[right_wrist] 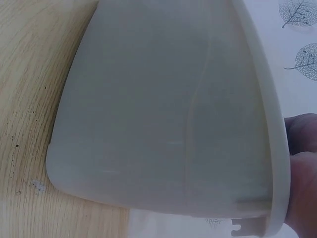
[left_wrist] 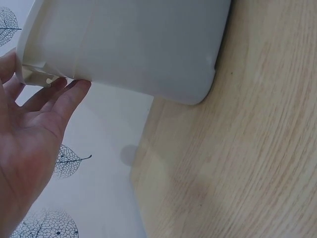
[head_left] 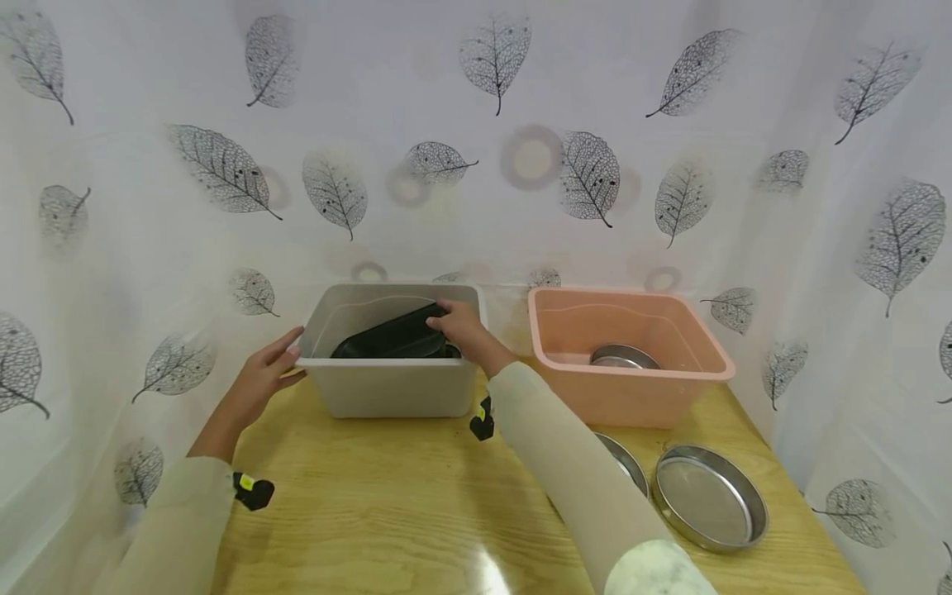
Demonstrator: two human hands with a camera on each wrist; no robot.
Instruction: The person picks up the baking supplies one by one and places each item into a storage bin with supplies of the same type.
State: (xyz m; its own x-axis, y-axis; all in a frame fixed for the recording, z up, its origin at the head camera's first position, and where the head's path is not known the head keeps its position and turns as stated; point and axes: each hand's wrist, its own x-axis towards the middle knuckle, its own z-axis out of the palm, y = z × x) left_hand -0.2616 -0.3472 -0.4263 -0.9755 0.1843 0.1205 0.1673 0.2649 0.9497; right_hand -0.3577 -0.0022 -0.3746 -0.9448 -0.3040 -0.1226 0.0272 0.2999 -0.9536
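A grey plastic bin (head_left: 394, 388) stands at the back of the table. My left hand (head_left: 256, 380) holds its left rim, thumb over the edge and fingers underneath, as the left wrist view shows. Inside the bin a black tray (head_left: 390, 337) with rounded corners lies tilted, its right end higher. My right hand (head_left: 464, 326) reaches over the bin's right rim and pinches the tray's upper right end. The bin wall (right_wrist: 148, 109) hides most of that hand in the right wrist view. Below the front rim, the tray's lower part is hidden.
Right of the grey bin stands a pink bin (head_left: 617, 401) with a round metal pan (head_left: 625, 357) inside. On the wooden table (head_left: 372, 496), another round pan (head_left: 710, 500) lies at the right, beside one partly covered by my right sleeve (head_left: 565, 463). A leaf-print curtain (head_left: 491, 223) surrounds the table.
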